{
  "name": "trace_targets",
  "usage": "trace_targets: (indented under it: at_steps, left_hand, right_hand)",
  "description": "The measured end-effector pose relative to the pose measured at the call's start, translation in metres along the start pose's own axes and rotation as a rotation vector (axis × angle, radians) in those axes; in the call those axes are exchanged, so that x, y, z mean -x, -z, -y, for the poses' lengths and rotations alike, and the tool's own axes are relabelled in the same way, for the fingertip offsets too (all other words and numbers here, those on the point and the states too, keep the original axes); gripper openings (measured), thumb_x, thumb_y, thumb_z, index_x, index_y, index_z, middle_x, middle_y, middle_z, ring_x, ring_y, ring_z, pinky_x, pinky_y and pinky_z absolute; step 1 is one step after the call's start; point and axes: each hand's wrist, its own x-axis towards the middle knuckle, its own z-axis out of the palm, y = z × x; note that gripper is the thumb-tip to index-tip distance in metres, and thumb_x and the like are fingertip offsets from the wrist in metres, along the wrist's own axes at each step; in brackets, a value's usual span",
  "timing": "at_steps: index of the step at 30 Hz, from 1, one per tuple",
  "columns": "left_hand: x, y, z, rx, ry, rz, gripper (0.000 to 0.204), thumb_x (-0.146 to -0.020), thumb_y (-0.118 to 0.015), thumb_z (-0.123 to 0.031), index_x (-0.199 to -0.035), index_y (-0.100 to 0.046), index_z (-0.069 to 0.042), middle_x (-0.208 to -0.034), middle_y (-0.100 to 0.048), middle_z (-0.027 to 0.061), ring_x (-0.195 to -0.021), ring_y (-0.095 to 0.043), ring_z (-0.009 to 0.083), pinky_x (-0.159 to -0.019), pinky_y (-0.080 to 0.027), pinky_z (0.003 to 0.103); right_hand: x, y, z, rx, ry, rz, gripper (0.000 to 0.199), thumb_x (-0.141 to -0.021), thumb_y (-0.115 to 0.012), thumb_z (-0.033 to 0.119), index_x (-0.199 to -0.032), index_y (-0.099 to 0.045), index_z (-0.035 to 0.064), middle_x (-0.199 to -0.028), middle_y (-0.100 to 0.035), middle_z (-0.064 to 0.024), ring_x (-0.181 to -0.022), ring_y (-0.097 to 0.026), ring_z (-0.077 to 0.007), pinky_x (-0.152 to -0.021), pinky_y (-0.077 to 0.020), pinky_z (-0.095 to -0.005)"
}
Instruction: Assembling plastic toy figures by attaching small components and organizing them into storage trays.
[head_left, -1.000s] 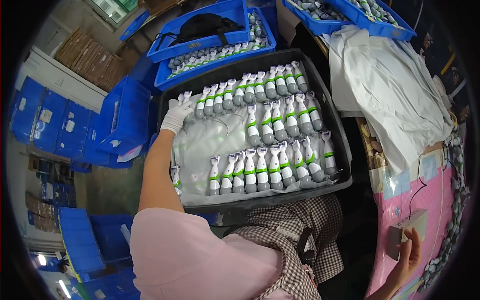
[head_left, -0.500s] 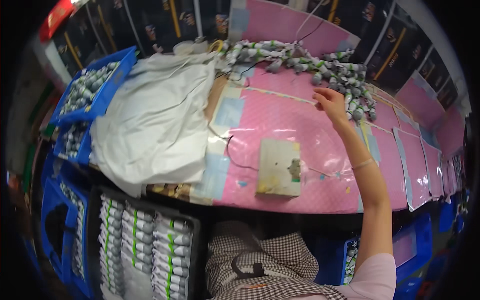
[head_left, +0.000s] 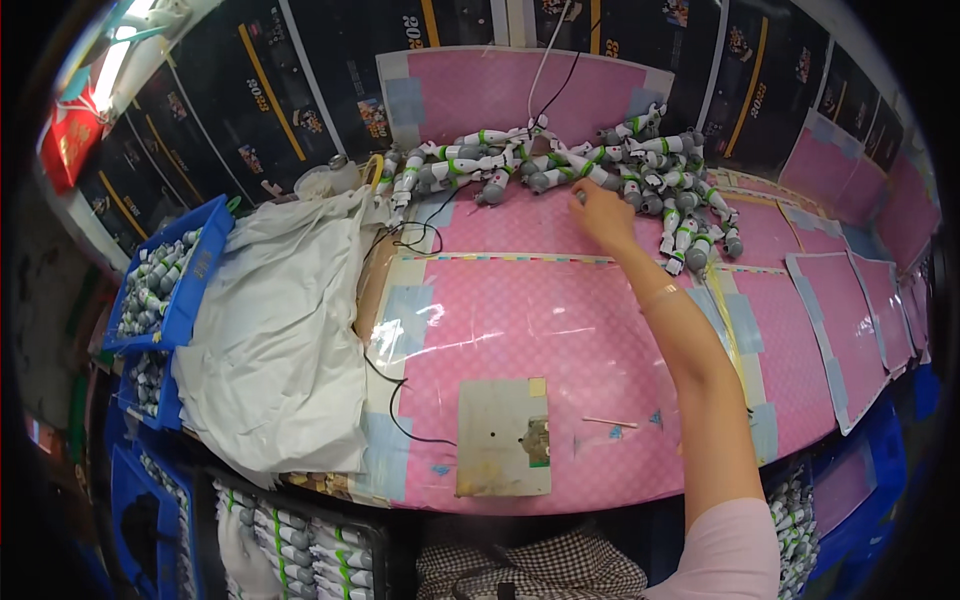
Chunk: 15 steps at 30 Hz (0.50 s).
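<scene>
My right hand (head_left: 606, 218) reaches to the front edge of a pile of white toy figures (head_left: 670, 170) with grey ends and green bands. Its fingers are bent together around a small grey end of one figure, most of which the hand hides. More figures (head_left: 470, 165) lie heaped to the left of it along the back of the pink table. At the lower left, a pale, glove-like shape (head_left: 243, 555) lies over the black tray of figures. It may be my left hand, but its fingers cannot be made out.
A grey metal box (head_left: 490, 440) with a black cable sits near the front edge of the pink-covered table (head_left: 520, 320), beside a thin white stick (head_left: 610, 422). White cloth (head_left: 280, 330) drapes the left side. Blue bins (head_left: 205, 260) of figures flank it. Another bin of figures (head_left: 795, 530) stands lower right.
My right hand has gone from above the table, fingers loosely curled, to the pile's front edge. The view has tilted up. The pale shape has come further into view over the tray.
</scene>
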Motion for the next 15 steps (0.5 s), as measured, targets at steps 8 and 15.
trace_targets:
  at_steps: [8,15]
  left_hand:
    - [-0.163,-0.067,-0.263,0.706,-0.642,-0.077,0.051,-0.069,-0.068,-0.002,-0.118,-0.053,0.003,-0.121,-0.053,0.0188,-0.111,-0.051,0.0360,-0.093,-0.042,0.039]
    - [-0.132,-0.025,-0.327,1.413,-0.038,0.411,0.045,-0.082,-0.066,-0.017,-0.119,-0.046,-0.001,-0.094,-0.059,0.0070,-0.090,-0.059,0.0238,-0.082,-0.047,0.037]
  right_hand:
    - [0.136,0.176,0.038,-1.908,-0.360,0.720,0.041,-0.095,-0.041,0.040,-0.117,-0.051,0.0072,-0.076,-0.061,-0.0102,-0.053,-0.051,-0.0111,-0.045,-0.0370,-0.0214]
    - [0.226,0.217,0.078,-1.889,0.116,0.718,0.049,-0.098,-0.031,0.043,-0.122,-0.046,0.0033,-0.079,-0.062,-0.0118,-0.056,-0.053,-0.0114,-0.045,-0.0374,-0.0218]
